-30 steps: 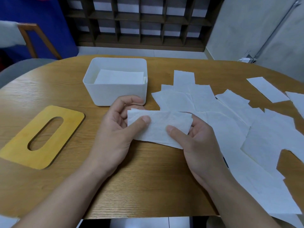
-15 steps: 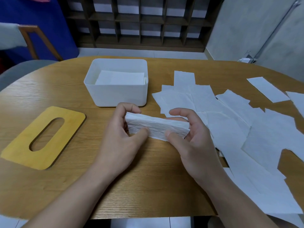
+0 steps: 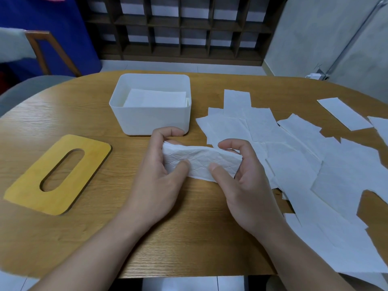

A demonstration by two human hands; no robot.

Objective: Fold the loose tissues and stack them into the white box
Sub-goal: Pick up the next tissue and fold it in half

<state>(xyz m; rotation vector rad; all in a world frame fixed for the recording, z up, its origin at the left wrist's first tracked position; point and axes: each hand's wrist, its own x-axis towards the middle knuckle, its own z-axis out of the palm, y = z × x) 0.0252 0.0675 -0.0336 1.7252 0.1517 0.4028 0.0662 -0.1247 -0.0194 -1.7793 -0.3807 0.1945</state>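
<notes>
Both hands hold one folded tissue (image 3: 201,161) above the table (image 3: 189,238): my left hand (image 3: 159,177) pinches its left end, my right hand (image 3: 241,181) its right end. Just behind it stands the white box (image 3: 151,116) with folded tissues inside; loose tissues (image 3: 315,164) lie on the right.

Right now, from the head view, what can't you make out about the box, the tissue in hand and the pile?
- White box: how many folded tissues it holds; the near wall hides the stack's depth.
- Held tissue: its fold count; left hand and right hand cover both ends.
- Loose tissues: their number; sheets overlap, and the right and bottom edges cut the pile off.
</notes>
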